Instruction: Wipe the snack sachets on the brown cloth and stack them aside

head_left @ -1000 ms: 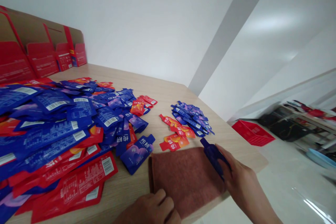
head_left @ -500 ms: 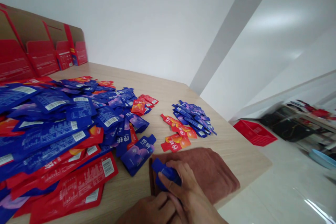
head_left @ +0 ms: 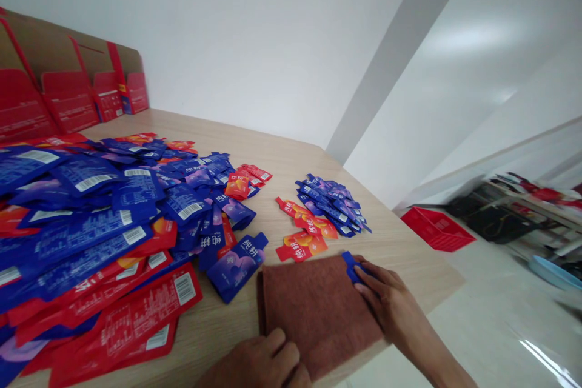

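My right hand (head_left: 386, 297) pinches a small blue pouch (head_left: 352, 268) over the far right corner of a folded brown cloth (head_left: 318, 315). Most of the pouch is hidden by the fingers; its narrow spout end shows. At the cloth's near left edge, my left hand (head_left: 264, 361) is closed, fingers curled on the cloth. Just left of the cloth lies a blue pouch with white lettering (head_left: 236, 267). Beyond the cloth are a few red-orange pouches (head_left: 302, 245) and a small pile of blue pouches (head_left: 331, 203).
A large heap of blue and red pouches (head_left: 113, 218) covers the table's left side. Red and brown cardboard boxes (head_left: 68, 97) stand behind it against the wall. Off the table's right edge are a red basket (head_left: 436, 227), a light blue basin (head_left: 555, 271) and a cluttered shelf.
My right hand has moved right, away from my left hand, carrying the blue pouch across the cloth. The cloth now looks flatter, and its right edge lies further left.
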A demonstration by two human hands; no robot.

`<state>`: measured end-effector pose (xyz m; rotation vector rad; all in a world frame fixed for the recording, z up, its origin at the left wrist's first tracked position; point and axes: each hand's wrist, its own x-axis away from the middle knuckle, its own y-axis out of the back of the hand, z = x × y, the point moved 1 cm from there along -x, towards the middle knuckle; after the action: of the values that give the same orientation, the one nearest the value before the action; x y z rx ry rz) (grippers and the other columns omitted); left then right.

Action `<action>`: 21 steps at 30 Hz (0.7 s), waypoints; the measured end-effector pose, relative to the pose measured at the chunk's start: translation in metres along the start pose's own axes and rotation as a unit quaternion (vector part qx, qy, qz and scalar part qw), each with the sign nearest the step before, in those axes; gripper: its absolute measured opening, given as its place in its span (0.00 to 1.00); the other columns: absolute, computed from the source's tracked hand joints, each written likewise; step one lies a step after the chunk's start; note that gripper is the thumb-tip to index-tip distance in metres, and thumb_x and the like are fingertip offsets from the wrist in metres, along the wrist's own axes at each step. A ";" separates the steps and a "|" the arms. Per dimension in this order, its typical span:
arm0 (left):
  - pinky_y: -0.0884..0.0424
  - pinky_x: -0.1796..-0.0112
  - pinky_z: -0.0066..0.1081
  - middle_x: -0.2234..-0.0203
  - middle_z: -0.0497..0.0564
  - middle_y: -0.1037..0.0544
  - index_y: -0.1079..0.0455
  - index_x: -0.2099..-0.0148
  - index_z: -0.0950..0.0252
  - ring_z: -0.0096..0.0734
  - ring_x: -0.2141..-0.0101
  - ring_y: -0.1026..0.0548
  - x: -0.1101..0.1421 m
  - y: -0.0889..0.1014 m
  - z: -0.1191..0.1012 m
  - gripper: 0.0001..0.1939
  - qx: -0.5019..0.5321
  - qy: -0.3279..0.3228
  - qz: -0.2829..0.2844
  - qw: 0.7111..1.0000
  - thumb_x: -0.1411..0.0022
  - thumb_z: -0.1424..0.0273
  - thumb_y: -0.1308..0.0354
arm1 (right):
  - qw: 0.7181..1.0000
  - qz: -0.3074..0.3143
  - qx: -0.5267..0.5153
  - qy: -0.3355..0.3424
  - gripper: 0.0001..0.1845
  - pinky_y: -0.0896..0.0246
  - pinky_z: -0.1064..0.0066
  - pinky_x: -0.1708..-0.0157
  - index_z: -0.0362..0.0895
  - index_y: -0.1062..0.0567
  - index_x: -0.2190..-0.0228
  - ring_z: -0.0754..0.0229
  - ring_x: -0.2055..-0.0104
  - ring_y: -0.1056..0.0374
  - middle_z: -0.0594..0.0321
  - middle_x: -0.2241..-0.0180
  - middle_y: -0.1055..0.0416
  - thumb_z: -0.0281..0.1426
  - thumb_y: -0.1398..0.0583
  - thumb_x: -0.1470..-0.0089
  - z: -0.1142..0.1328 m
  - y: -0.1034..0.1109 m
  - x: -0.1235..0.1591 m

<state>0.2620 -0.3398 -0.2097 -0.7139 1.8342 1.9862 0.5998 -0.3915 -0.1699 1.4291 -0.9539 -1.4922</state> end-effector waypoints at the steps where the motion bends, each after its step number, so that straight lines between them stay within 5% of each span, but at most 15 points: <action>1: 0.39 0.78 0.33 0.70 0.42 0.29 0.36 0.59 0.62 0.32 0.71 0.30 0.000 0.001 0.000 0.17 -0.001 0.000 0.006 1.000 0.32 0.72 0.27 | 1.000 0.008 0.003 0.000 0.24 0.25 0.49 0.39 0.43 0.16 0.44 0.39 0.38 0.24 0.43 0.39 0.23 0.43 0.41 0.29 0.003 0.002 0.002; 4: 0.37 0.77 0.33 0.69 0.44 0.27 0.35 0.58 0.62 0.34 0.70 0.29 -0.001 0.003 0.000 0.17 0.003 -0.006 0.039 0.999 0.34 0.74 0.27 | 0.999 0.040 0.009 -0.017 0.26 0.27 0.49 0.37 0.41 0.21 0.38 0.41 0.36 0.26 0.44 0.35 0.26 0.39 0.41 0.30 0.017 0.010 0.007; 8: 0.36 0.77 0.34 0.68 0.44 0.27 0.36 0.59 0.62 0.35 0.69 0.29 -0.002 0.005 0.000 0.17 0.004 -0.004 0.064 0.998 0.33 0.74 0.27 | 0.991 0.084 0.035 -0.095 0.32 0.17 0.57 0.55 0.49 0.26 0.33 0.46 0.54 0.15 0.51 0.45 0.17 0.25 0.49 0.34 0.021 0.028 0.007; 13: 0.37 0.78 0.34 0.69 0.44 0.27 0.36 0.59 0.62 0.34 0.69 0.28 -0.004 0.004 0.000 0.17 -0.003 -0.003 0.049 0.999 0.34 0.73 0.26 | 0.986 -0.030 -0.077 -0.143 0.25 0.19 0.57 0.52 0.48 0.20 0.40 0.44 0.53 0.16 0.51 0.49 0.15 0.33 0.46 0.34 0.050 0.047 -0.005; 17: 0.37 0.78 0.34 0.70 0.43 0.27 0.35 0.59 0.62 0.34 0.70 0.29 -0.003 0.000 0.000 0.17 -0.003 0.002 0.009 1.000 0.34 0.73 0.27 | 0.957 -0.001 -0.278 -0.076 0.24 0.22 0.59 0.45 0.48 0.22 0.38 0.48 0.44 0.20 0.52 0.44 0.18 0.39 0.42 0.30 0.108 0.032 -0.014; 21: 0.37 0.78 0.33 0.69 0.44 0.26 0.33 0.56 0.62 0.33 0.70 0.29 0.000 -0.005 0.000 0.11 -0.005 -0.005 -0.013 1.000 0.29 0.73 0.32 | 0.981 -0.002 -0.189 0.041 0.25 0.24 0.48 0.44 0.54 0.23 0.35 0.44 0.44 0.23 0.49 0.41 0.22 0.33 0.41 0.31 0.148 0.006 -0.015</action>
<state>0.2648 -0.3393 -0.2133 -0.7270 1.8014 1.9800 0.4520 -0.3837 -0.1504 1.2032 -0.5786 -1.5094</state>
